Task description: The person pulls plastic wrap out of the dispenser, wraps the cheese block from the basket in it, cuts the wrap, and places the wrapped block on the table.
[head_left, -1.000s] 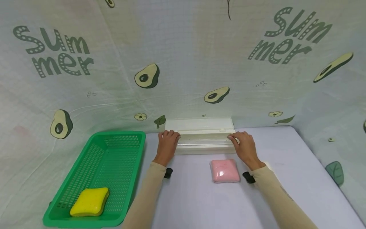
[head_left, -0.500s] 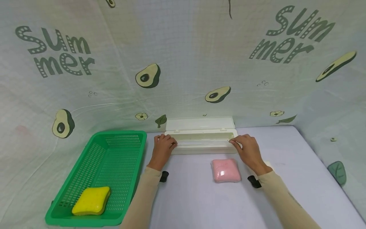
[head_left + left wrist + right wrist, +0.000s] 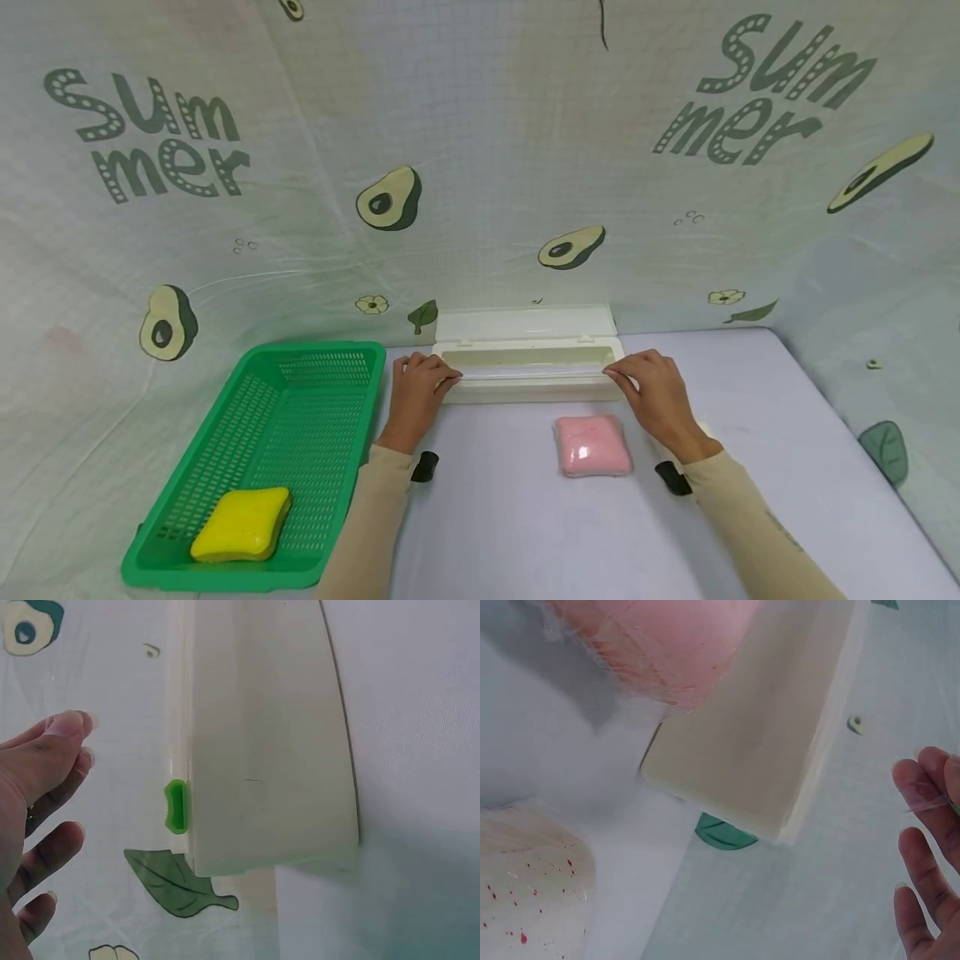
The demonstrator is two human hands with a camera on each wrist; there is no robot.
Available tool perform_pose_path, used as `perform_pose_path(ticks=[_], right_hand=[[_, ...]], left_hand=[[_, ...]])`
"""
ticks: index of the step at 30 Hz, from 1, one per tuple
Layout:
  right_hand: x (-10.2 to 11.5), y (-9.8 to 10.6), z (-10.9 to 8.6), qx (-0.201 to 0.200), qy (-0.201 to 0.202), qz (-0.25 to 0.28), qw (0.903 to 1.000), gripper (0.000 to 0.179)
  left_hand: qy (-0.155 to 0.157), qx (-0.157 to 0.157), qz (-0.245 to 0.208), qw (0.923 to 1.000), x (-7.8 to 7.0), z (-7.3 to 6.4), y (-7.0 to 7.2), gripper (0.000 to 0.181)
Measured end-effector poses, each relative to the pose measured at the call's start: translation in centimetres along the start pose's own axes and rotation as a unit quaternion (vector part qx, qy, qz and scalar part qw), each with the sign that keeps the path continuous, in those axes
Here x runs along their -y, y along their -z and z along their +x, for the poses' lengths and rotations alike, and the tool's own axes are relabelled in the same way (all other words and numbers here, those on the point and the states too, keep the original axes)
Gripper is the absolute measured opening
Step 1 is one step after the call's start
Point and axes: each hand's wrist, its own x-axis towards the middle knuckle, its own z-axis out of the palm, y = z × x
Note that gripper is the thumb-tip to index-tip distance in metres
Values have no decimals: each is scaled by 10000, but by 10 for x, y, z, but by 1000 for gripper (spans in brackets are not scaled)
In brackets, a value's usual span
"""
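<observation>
Slightly farther apart than a second ago, the left hand (image 3: 415, 396) and right hand (image 3: 655, 396) flank the open white box (image 3: 532, 392), the right fingers pinching clear film (image 3: 928, 801) and the left apparently pinching it too. Drawing out film seems the step in hand; the next move likely calls for a level pull toward the pink packet (image 3: 592, 447), lying nearside, closer to the right fingers.

The box (image 3: 532, 391) is off-white, packet (image 3: 593, 447) pink, basket (image 3: 303, 417) green, backdrop (image 3: 480, 142) avocado-printed.
</observation>
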Motion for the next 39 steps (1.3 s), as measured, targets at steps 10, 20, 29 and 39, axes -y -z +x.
perform_pose_path(ticks=[10, 20, 29, 39], right_hand=[[2, 6, 3, -70, 159, -12, 9998, 12], [7, 14, 4, -179, 232, 25, 9996, 16], [8, 21, 7, -244, 367, 27, 9990, 20], [12, 27, 9, -318, 437, 26, 9985, 20]], left_hand=[[124, -81, -110, 9998, -2, -1, 8, 8], [91, -200, -118, 9997, -6, 0, 18, 10], [50, -278, -114, 9995, -11, 2, 29, 11], [-43, -436, -137, 9989, -12, 3, 34, 11]])
